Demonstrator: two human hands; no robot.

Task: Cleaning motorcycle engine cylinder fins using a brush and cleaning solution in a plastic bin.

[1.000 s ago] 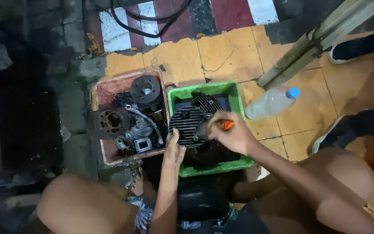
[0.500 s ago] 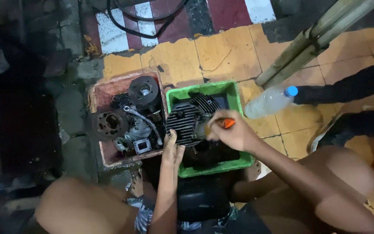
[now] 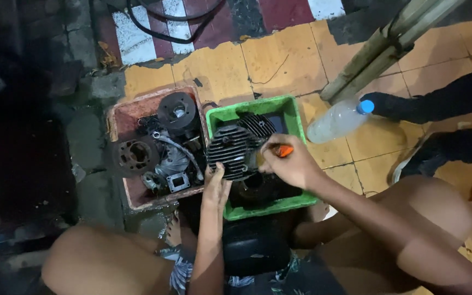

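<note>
Green crate (image 3: 289, 112) nearly filled by finned cylinder (image 3: 230, 150); red tray (image 3: 124, 112) crowded with engine parts (image 3: 165, 147). Open yellow floor tiles (image 3: 258, 65) beyond; plastic bottle (image 3: 337, 120) lies right.

Tiled floor (image 3: 279, 65): two trays, bottle (image 3: 338, 120)

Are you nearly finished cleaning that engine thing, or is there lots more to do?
Done: hard to tell; the finned cylinder is still dark and grimy. In hand: the left hand steadies it in the green tub, while the right hand works an orange-handled tool against it. Left: the red tray beside it holds several more dirty parts, untouched.
</note>
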